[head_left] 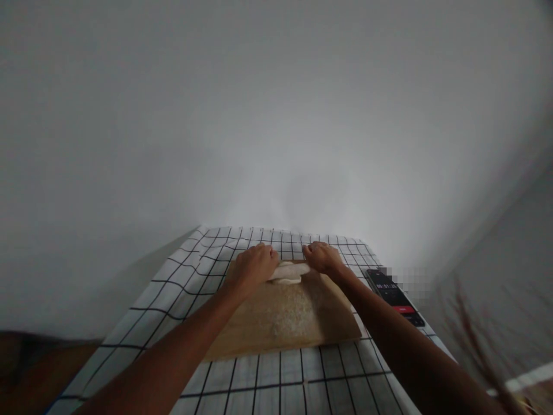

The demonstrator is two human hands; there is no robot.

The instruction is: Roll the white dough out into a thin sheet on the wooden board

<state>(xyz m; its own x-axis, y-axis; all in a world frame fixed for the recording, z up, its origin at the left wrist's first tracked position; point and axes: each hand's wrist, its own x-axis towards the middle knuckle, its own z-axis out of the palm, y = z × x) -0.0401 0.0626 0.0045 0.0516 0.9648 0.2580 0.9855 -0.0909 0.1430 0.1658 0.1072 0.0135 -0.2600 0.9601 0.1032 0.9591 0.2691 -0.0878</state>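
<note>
My left hand (258,262) and my right hand (322,256) are closed around the two ends of a pale rolling pin (291,271). The pin lies crosswise over a small piece of white dough (288,281), whose edges show in front of and behind it. Under the dough is a wooden board (254,323), dusted with flour (294,314) around its middle. Both hands are at the far part of the board, and the pin's ends are hidden inside the fists.
A white tablecloth with black grid lines (242,383) covers the table. On the right edge lies a phone (395,297) with a timer on its screen. A plain wall (276,115) rises behind the table. Thin reddish stems (469,323) stand at the lower right.
</note>
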